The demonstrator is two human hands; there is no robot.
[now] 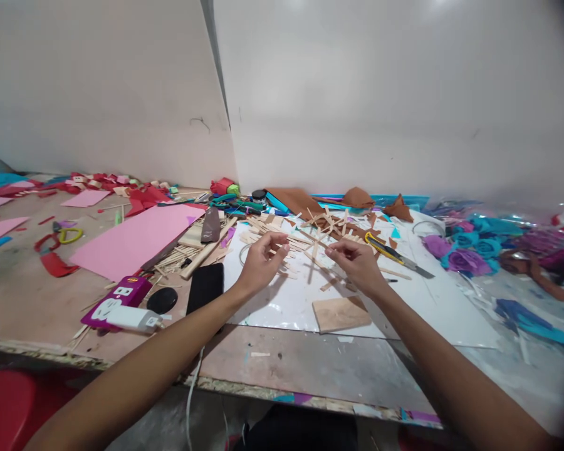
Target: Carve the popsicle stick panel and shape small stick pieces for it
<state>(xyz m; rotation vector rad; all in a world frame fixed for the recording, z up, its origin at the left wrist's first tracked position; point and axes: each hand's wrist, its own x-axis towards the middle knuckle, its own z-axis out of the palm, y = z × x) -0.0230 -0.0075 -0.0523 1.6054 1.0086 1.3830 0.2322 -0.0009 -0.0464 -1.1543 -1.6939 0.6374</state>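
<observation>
Wooden sticks (305,241) pinched by two hands, left (262,260) and right (355,262), beside one knife (393,254).

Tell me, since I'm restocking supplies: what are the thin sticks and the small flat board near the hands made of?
The thin sticks look like pale, unfinished wood: matt, straight-cut strips. The small flat board seems plywood or thin raw timber, tan with faint grain, unvarnished.

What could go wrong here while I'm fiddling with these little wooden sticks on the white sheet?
The utility knife lies just beyond your right hand with its blade seemingly extended; a reach could catch it. The black phone sits right beside your left hand's wrist, so a forearm sweep might push it toward the table edge.
</observation>
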